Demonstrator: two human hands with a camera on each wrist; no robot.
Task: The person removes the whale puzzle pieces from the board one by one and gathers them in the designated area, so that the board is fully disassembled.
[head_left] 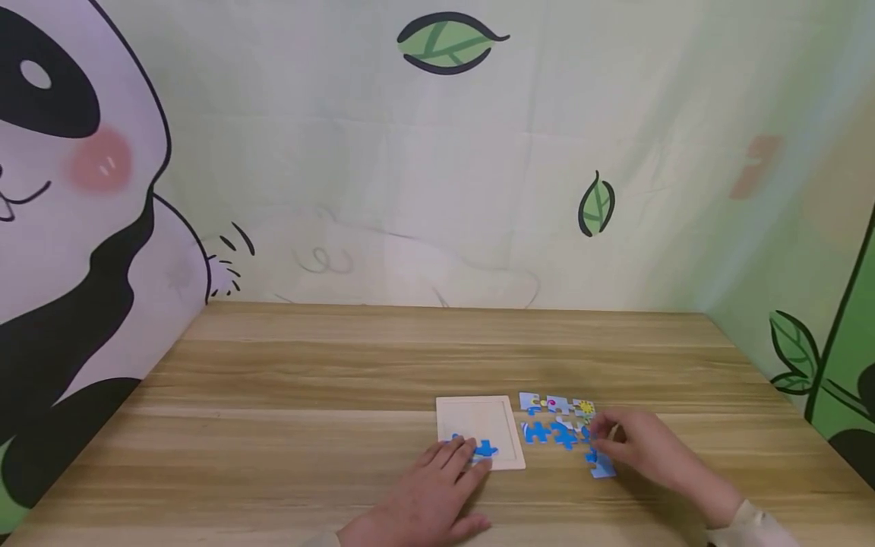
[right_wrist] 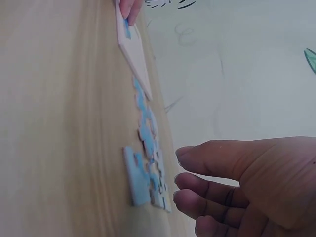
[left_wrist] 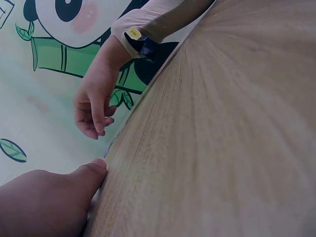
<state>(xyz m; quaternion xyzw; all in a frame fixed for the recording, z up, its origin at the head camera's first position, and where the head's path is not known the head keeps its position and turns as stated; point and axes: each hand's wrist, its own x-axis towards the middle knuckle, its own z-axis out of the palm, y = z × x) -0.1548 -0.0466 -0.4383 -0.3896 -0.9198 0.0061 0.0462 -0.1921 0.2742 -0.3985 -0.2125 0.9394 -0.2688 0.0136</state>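
Observation:
My left hand (head_left: pixel 434 486) lies with fingers extended over the lower left of a pale wooden puzzle tray (head_left: pixel 472 414). Blue jigsaw pieces (head_left: pixel 486 448) show in the tray beside its fingertips, partly covered by them. To the right, my right hand (head_left: pixel 645 444) hovers over loose puzzle pieces. Its thumb and fingers are loosely bent and apart in the right wrist view, with nothing between them. Below its fingertips is a light-blue edge piece (head_left: pixel 604 466). A piece with a yellow sun (head_left: pixel 584 408) lies just beyond, and the hand hides some neighbouring pieces.
Several loose blue pieces (head_left: pixel 536 432) lie in rows between the tray and my right hand. The wooden table (head_left: pixel 273 425) runs back to a wall covering (head_left: pixel 478 190) printed with leaves and a panda (head_left: pixel 123 228) at the left.

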